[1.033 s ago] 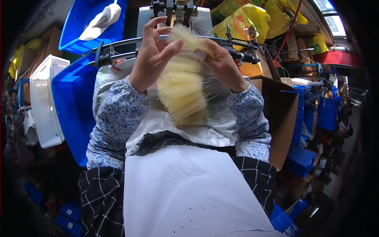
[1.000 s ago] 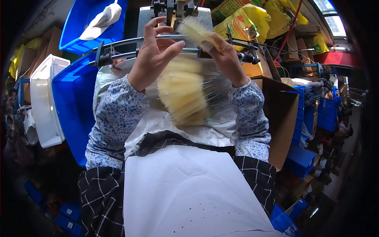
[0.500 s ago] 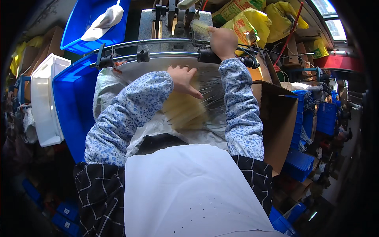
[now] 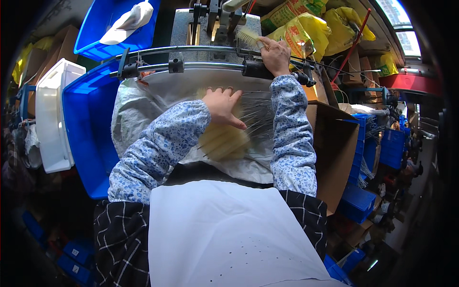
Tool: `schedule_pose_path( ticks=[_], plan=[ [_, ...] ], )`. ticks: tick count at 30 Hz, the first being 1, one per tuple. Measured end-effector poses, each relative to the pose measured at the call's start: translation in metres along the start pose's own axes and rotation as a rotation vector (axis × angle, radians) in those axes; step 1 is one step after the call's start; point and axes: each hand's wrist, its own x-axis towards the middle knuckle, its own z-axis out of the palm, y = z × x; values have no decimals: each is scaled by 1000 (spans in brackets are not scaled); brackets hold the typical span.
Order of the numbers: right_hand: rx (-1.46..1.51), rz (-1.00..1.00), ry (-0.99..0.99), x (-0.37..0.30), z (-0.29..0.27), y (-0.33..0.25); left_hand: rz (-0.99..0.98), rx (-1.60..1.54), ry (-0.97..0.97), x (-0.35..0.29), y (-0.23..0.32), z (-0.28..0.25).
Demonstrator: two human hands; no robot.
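My right hand (image 4: 276, 56) is closed, thumb and fingers pinching one end of a brush (image 4: 249, 36) with pale yellow bristles. This brush sits over the metal rods, beside the machine (image 4: 221, 33). My left hand (image 4: 223, 107) has its fingers spread and its palm down, resting on a pile of similar pale bristle brushes (image 4: 224, 141). Thin wire stems (image 4: 253, 112) stick out of the pile to the right. A whitish plastic sheet (image 4: 136, 110) lies under the pile.
Two metal rods (image 4: 210, 66) run crosswise beyond the pile. At left stand a blue bin (image 4: 91, 138), a white bin (image 4: 55, 119) and a far blue bin (image 4: 91, 36) holding a white cap (image 4: 126, 24). An open cardboard box (image 4: 334, 153) is at right; yellow sacks (image 4: 306, 36) lie behind.
My right hand has turned and shifted slightly right and nearer, and more of its brush shows. My left hand stays on the pile with its fingers still spread.
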Motion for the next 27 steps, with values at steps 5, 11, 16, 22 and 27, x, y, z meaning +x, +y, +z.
schedule_pose_path(
  ticks=[5, 11, 16, 22, 27],
  plan=[
    [-30, 32, -3, 1, 0, -1, 1, 0, 20, -1, 2, 2],
    [-9, 1, 19, 2, 0, -1, 4, -3, 21, 1, 0, 4],
    [-47, 30, -57, 5, -1, -2, 2, -11, 22, 2, 0, 6],
    [-142, -148, 38, 28, 19, 8, 3, 10, 9, 3, 5, 4],
    [-216, -225, 107, 27, 22, 24, 12, 9, 10, 2, 4, 3]
  ],
)
